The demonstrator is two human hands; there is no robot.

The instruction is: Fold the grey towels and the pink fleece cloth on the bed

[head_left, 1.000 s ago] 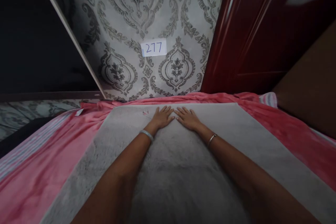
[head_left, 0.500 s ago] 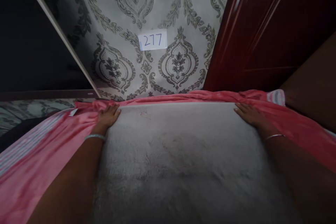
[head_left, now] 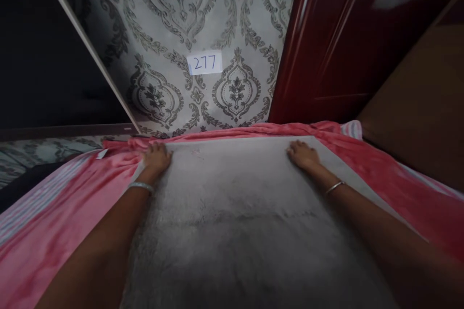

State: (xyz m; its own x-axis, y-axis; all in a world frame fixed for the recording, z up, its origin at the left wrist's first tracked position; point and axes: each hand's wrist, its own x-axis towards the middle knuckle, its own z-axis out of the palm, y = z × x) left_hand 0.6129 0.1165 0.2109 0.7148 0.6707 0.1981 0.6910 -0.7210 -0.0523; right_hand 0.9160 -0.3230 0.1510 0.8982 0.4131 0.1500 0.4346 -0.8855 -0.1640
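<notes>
The grey cloth (head_left: 235,183) lies flat over the pink blanket (head_left: 94,188), its far edge close to the patterned wall (head_left: 203,101). The left hand (head_left: 157,158) rests palm down at the far left corner of the cloth, with the fingers toward the wall. The right hand (head_left: 303,154) also is palm down, on the cloth near its far right corner. Both hands are open and pinch nothing visible, but how much the fingers are spread I cannot tell exactly. On the wall is a white paper (head_left: 205,62) with "277", left of the dark red door (head_left: 326,48).
</notes>
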